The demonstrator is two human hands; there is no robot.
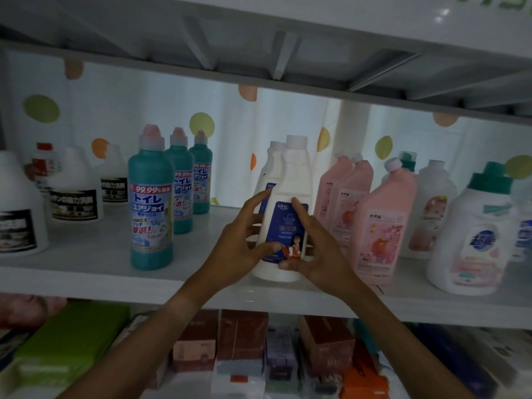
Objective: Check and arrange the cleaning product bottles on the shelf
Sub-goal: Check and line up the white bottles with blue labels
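A white bottle with a dark blue label (290, 180) stands near the front edge of the white shelf (86, 272). My left hand (241, 243) holds its left side, thumb on the label and index finger stretched up along the bottle. My right hand (313, 249) holds the right side, index finger over the label and thumb under it. A second white bottle (272, 162) stands right behind it. Three teal bottles (151, 203) line up to the left. Pink bottles (380, 223) stand to the right.
White jugs with black labels (73, 191) fill the far left; a white jug with a green cap (472, 237) stands at the far right. The upper shelf board (259, 61) hangs low overhead. Boxes and packets (244, 347) fill the shelf below.
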